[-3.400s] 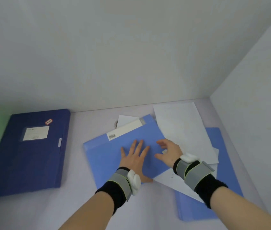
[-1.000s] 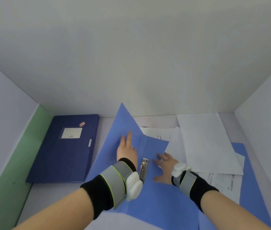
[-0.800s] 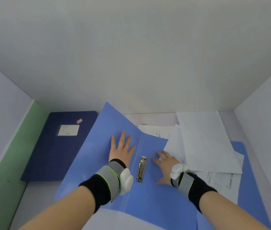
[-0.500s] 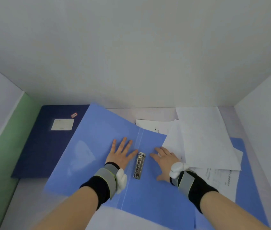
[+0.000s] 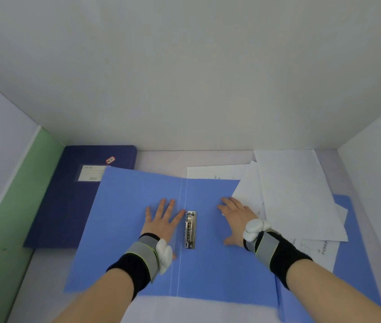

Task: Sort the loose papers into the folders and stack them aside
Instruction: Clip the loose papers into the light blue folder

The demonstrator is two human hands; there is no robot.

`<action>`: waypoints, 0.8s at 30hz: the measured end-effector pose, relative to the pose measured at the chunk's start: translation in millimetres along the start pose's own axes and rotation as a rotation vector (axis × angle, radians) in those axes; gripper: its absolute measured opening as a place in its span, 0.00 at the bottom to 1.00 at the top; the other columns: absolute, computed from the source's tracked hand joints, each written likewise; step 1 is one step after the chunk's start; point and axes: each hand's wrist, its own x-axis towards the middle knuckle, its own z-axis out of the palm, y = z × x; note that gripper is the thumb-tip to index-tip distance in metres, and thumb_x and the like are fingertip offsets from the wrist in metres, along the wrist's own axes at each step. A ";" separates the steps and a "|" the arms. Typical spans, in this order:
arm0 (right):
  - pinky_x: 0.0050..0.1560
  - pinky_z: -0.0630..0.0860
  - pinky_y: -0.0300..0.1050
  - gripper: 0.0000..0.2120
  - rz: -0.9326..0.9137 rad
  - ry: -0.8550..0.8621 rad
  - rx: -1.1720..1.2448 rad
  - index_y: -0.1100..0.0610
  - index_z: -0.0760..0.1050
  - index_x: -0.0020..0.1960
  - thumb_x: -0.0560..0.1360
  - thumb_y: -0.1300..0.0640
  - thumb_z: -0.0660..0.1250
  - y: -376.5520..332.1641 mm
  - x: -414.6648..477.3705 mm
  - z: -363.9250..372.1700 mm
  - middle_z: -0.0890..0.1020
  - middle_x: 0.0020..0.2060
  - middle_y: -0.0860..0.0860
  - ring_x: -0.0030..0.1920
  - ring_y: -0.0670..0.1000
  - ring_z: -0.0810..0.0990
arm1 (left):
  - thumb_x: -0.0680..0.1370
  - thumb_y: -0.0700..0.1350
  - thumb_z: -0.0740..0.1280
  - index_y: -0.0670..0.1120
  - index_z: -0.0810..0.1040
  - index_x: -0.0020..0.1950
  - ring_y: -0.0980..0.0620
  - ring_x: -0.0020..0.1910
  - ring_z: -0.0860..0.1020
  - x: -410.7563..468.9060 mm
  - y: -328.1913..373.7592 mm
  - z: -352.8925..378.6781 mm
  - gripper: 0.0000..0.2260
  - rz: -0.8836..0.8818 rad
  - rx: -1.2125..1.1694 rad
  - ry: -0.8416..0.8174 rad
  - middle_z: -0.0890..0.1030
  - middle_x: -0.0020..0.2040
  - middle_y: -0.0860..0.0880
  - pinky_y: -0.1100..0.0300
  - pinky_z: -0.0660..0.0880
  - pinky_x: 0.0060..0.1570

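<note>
Folder [image 5: 126,229], light blue, lies spread open in the middle of the table [image 5: 159,157] in the head view, inner side up, its spine running from near to far; a metal clip [image 5: 190,229] sits on the right cover, just beside the spine; the left cover's far left corner overlaps the navy folder [image 5: 68,206], which lies shut and flat at the far left with a white label and a small red sticker on its face.

The left hand [image 5: 161,220] rests flat on the left cover, fingers straight and spread, holding nothing, its fingertips just left of the clip; the right hand [image 5: 236,220] lies flat on the right cover in the same way, palm down and fingers extended, gripping nothing; both wrists wear black and grey bands [image 5: 143,255] with a white piece attached.

Loose papers [image 5: 296,194] lie in an untidy overlapping pile at the far right, just beside the right hand, their left edge covering the far right corner of the open folder; one printed sheet [image 5: 212,172] shows beyond the folder's far edge; a second folder [image 5: 345,229], also light blue, lies under the pile at the right, only its right and near parts visible.

A green panel [image 5: 10,217] borders the table on the left; plain pale walls stand behind and to the right.
</note>
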 end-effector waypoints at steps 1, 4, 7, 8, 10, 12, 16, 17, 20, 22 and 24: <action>0.74 0.56 0.50 0.46 -0.001 -0.009 -0.010 0.53 0.49 0.77 0.68 0.46 0.71 1.7 0.6 -1.2 0.45 0.78 0.50 0.78 0.52 0.43 | 0.64 0.62 0.72 0.54 0.34 0.75 0.39 0.75 0.33 -2.1 -4.2 3.5 0.55 -0.018 -0.011 0.004 0.33 0.76 0.45 0.32 0.43 0.70; 0.74 0.57 0.49 0.46 -0.007 -0.038 -0.039 0.52 0.48 0.77 0.68 0.46 0.71 6.2 1.4 -3.1 0.44 0.78 0.49 0.78 0.52 0.43 | 0.64 0.62 0.73 0.55 0.34 0.75 0.40 0.75 0.32 -8.0 -17.7 11.2 0.55 -0.052 -0.032 0.009 0.33 0.76 0.46 0.32 0.43 0.70; 0.74 0.56 0.49 0.46 -0.011 -0.061 -0.039 0.51 0.48 0.77 0.68 0.46 0.71 7.9 2.3 -1.0 0.44 0.78 0.47 0.78 0.51 0.43 | 0.63 0.62 0.73 0.56 0.35 0.75 0.41 0.75 0.33 -11.4 -26.8 12.8 0.55 -0.067 -0.010 0.009 0.34 0.77 0.46 0.32 0.43 0.70; 0.74 0.56 0.49 0.46 -0.014 -0.066 -0.040 0.51 0.48 0.77 0.68 0.45 0.71 8.3 2.5 -0.3 0.44 0.78 0.47 0.78 0.51 0.43 | 0.63 0.62 0.73 0.56 0.35 0.75 0.41 0.75 0.33 -12.0 -27.9 12.7 0.55 -0.071 -0.005 0.006 0.34 0.77 0.47 0.32 0.44 0.70; 0.74 0.57 0.49 0.46 -0.021 -0.064 -0.045 0.51 0.48 0.77 0.68 0.45 0.70 9.6 3.7 -0.2 0.45 0.78 0.47 0.78 0.51 0.44 | 0.64 0.61 0.73 0.56 0.35 0.75 0.40 0.75 0.33 -13.1 -28.9 11.2 0.55 -0.082 -0.002 -0.008 0.33 0.77 0.47 0.31 0.44 0.69; 0.74 0.57 0.49 0.45 -0.014 -0.061 -0.044 0.52 0.49 0.77 0.69 0.43 0.70 12.1 3.3 -2.3 0.45 0.78 0.47 0.78 0.51 0.45 | 0.65 0.61 0.72 0.56 0.35 0.75 0.40 0.75 0.33 -12.4 -29.1 10.8 0.54 -0.089 -0.005 -0.020 0.33 0.77 0.47 0.30 0.45 0.69; 0.75 0.58 0.48 0.43 0.043 -0.052 -0.040 0.54 0.52 0.76 0.70 0.38 0.65 19.7 1.5 -8.6 0.47 0.78 0.49 0.78 0.51 0.48 | 0.70 0.57 0.70 0.57 0.35 0.75 0.41 0.75 0.33 -9.8 -30.7 13.6 0.48 -0.110 -0.015 -0.012 0.33 0.77 0.48 0.30 0.45 0.69; 0.74 0.58 0.47 0.41 0.064 -0.051 -0.044 0.55 0.53 0.76 0.71 0.38 0.64 21.3 1.5 -10.1 0.48 0.78 0.50 0.78 0.51 0.49 | 0.72 0.55 0.69 0.57 0.35 0.75 0.41 0.75 0.33 -9.5 -31.0 14.6 0.47 -0.115 -0.014 -0.009 0.33 0.77 0.48 0.30 0.45 0.69; 0.73 0.61 0.48 0.35 0.132 -0.041 -0.052 0.58 0.57 0.74 0.75 0.39 0.60 22.9 1.4 -15.5 0.51 0.78 0.52 0.77 0.52 0.53 | 0.74 0.51 0.67 0.58 0.35 0.74 0.41 0.75 0.33 -7.9 -32.4 16.4 0.44 -0.121 -0.018 0.001 0.33 0.77 0.48 0.29 0.45 0.68; 0.71 0.63 0.48 0.32 0.148 -0.028 -0.063 0.58 0.60 0.73 0.76 0.40 0.58 19.2 1.6 -18.0 0.53 0.77 0.54 0.76 0.53 0.56 | 0.74 0.51 0.67 0.57 0.35 0.75 0.41 0.75 0.33 -8.1 -33.4 17.1 0.44 -0.117 -0.019 -0.002 0.33 0.77 0.48 0.30 0.44 0.69; 0.70 0.65 0.48 0.31 0.120 -0.007 -0.066 0.59 0.61 0.72 0.76 0.40 0.58 10.9 2.7 -17.6 0.55 0.76 0.54 0.75 0.54 0.58 | 0.72 0.55 0.69 0.56 0.37 0.75 0.41 0.75 0.33 -9.4 -33.8 18.1 0.46 -0.103 -0.028 0.013 0.34 0.77 0.47 0.32 0.42 0.70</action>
